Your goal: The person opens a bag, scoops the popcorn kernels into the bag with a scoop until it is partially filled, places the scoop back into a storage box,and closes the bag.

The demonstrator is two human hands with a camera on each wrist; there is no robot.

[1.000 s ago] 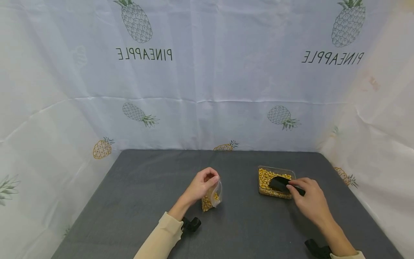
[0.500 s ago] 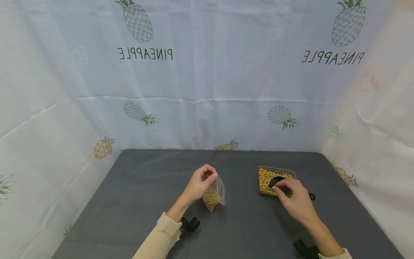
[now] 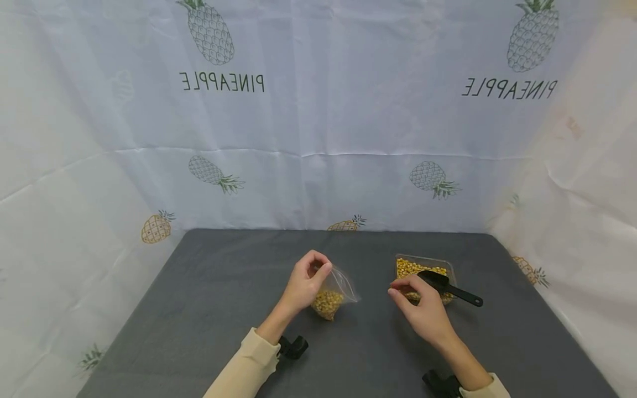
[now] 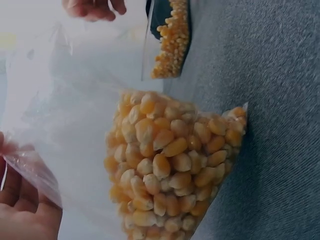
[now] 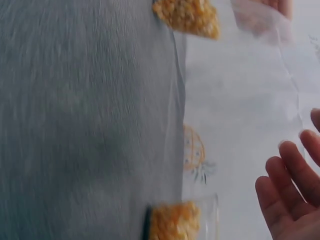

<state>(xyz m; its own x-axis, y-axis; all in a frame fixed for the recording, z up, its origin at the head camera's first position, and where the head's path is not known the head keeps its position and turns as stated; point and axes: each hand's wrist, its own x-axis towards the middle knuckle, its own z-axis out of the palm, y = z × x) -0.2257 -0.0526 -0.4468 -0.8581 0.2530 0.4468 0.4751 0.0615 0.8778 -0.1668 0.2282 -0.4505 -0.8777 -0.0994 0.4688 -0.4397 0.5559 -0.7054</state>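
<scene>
- Looking down from the head view, the left hand pinches the top edge of a small clear bag and holds it above the grey desk, tilted, with corn kernels pooled in its lower corner.
- The right hand hangs empty between the bag and a clear plastic tray of corn, its fingers loosely curled and grasping nothing; a black scoop lies across the tray, its handle sticking out to the right.
- Judging by this, the filling step looks paused: the next move probably calls for the free hand to take the bag's far edge, either to spread the mouth or to press the seal.
- A pineapple-print cloth backs the desk.
- Seen from the left wrist, the bag is thin, glossy film, crinkled and see-through; the kernels are smooth, rounded, yellow to orange, packed tightly. The left fingers grip the film at the lower left. The tray of corn shows beyond, and the desk cloth looks felt-like.
- Seen from the right wrist, the picture is blurred: the right fingers are straight and apart, touching nothing, with the bag's corn far off and the tray near.
</scene>
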